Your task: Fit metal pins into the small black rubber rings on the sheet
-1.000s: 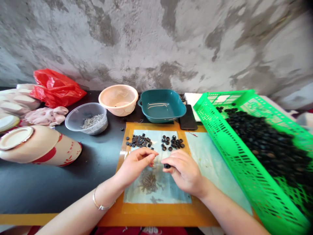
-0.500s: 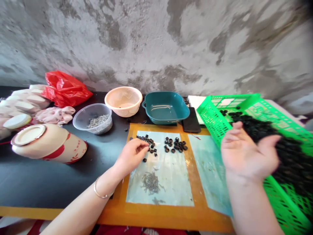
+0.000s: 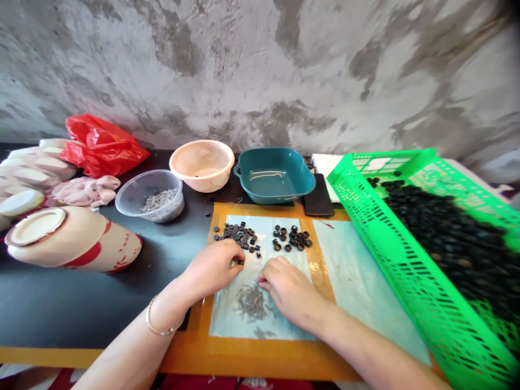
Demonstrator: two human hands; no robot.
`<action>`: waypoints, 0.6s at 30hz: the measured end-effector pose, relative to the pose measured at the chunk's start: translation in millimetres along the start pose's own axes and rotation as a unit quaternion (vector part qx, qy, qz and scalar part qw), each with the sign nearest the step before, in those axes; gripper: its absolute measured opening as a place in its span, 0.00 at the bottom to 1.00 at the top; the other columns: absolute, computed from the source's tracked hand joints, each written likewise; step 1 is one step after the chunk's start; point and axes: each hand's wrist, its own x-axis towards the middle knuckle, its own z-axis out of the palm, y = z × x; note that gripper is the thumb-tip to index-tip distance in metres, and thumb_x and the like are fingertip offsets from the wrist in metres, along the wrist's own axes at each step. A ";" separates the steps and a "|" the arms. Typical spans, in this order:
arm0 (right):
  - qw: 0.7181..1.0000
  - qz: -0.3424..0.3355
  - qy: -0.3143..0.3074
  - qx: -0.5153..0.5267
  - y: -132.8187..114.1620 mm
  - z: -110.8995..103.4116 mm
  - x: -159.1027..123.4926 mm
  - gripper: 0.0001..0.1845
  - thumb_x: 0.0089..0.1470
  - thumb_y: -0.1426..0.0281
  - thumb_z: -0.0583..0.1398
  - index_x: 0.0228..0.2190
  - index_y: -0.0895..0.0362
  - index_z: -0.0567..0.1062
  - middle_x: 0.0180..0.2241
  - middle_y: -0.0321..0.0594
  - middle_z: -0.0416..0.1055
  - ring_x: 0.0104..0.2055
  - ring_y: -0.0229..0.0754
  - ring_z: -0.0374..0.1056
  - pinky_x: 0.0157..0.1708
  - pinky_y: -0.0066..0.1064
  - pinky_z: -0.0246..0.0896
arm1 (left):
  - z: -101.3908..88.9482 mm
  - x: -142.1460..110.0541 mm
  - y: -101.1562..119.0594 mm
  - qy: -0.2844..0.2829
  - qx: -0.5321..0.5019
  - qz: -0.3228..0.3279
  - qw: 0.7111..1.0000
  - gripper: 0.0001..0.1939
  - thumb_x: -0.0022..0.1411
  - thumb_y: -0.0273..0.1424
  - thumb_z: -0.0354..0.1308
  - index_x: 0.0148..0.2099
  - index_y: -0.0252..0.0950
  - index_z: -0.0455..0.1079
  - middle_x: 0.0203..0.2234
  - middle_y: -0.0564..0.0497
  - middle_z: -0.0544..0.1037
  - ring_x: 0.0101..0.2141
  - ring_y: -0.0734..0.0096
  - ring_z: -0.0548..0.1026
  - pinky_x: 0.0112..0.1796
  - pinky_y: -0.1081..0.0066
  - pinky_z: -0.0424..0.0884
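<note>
My left hand (image 3: 217, 266) is closed in a pinch on a small black round piece (image 3: 236, 262), which shows partly between the fingertips. Beside it on the pale sheet lies a group of small black washer-like pieces (image 3: 240, 233). My right hand (image 3: 289, 287) has its thumb and fingers pressed together at the upper right edge of a pile of small grey metal screws or pins (image 3: 251, 303). Whatever is between those fingers is hidden. Beyond the right hand, several black cup-shaped caps (image 3: 298, 239) lie in a loose cluster.
A green crate (image 3: 385, 271) full of black parts stands at right. Along the back are a teal basin (image 3: 276, 187), a peach bowl (image 3: 201, 181), a clear tub (image 3: 128, 203) with metal pins and a dark phone-like slab (image 3: 319, 197). A white-and-red canister (image 3: 87, 238) stands left.
My right hand has come from beside the green crate, where it was spread open, down left to the metal pile, fingers now pinched. My left hand has drawn slightly nearer to me.
</note>
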 end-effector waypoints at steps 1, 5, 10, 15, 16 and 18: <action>1.000 0.003 0.004 0.012 1.1 -1.2 -0.2 0.03 0.56 0.78 0.61 0.31 0.59 0.74 0.31 0.43 0.72 0.38 0.46 0.66 0.38 0.38 0.66 | 0.6 0.2 0.9 0.006 -0.009 -0.005 1.000 0.07 0.56 0.26 0.56 0.36 0.37 0.75 0.34 0.49 0.77 0.36 0.64 0.74 0.37 0.69 0.69; 0.995 0.048 0.019 0.083 4.2 -9.0 -1.1 0.06 0.57 0.78 0.59 0.30 0.57 0.72 0.30 0.39 0.72 0.36 0.43 0.68 0.37 0.35 0.66 | 3.9 1.4 2.5 0.037 -0.078 -0.035 0.996 0.08 0.57 0.28 0.56 0.39 0.38 0.75 0.33 0.50 0.79 0.33 0.65 0.75 0.36 0.69 0.70; 0.975 0.114 0.021 0.191 7.1 -11.7 -2.0 0.06 0.56 0.77 0.61 0.35 0.55 0.74 0.34 0.37 0.75 0.36 0.40 0.72 0.39 0.34 0.67 | 8.1 1.6 3.7 0.049 -0.156 -0.035 0.986 0.09 0.57 0.29 0.56 0.40 0.36 0.75 0.35 0.49 0.79 0.34 0.67 0.76 0.37 0.70 0.71; 0.944 0.137 0.041 0.297 4.7 -12.4 1.1 0.07 0.55 0.76 0.60 0.36 0.55 0.74 0.34 0.36 0.76 0.36 0.40 0.73 0.39 0.33 0.69 | 6.7 -1.8 9.3 0.006 -0.183 0.041 0.982 0.10 0.59 0.29 0.57 0.43 0.39 0.77 0.35 0.50 0.78 0.35 0.69 0.75 0.37 0.72 0.69; 0.939 0.141 0.043 0.310 3.3 -13.5 2.0 0.06 0.54 0.76 0.61 0.35 0.55 0.74 0.33 0.36 0.76 0.36 0.39 0.73 0.39 0.33 0.69 | 6.6 -2.4 10.5 -0.005 -0.182 0.051 0.982 0.10 0.59 0.29 0.57 0.42 0.39 0.77 0.34 0.50 0.78 0.35 0.68 0.74 0.37 0.72 0.68; 0.931 0.144 0.046 0.331 0.3 -16.0 3.8 0.05 0.53 0.77 0.61 0.33 0.55 0.73 0.32 0.35 0.76 0.35 0.39 0.73 0.38 0.32 0.69 | 7.7 -3.3 12.4 -0.016 -0.178 0.062 0.982 0.09 0.60 0.30 0.58 0.40 0.39 0.78 0.33 0.50 0.78 0.35 0.68 0.74 0.36 0.72 0.68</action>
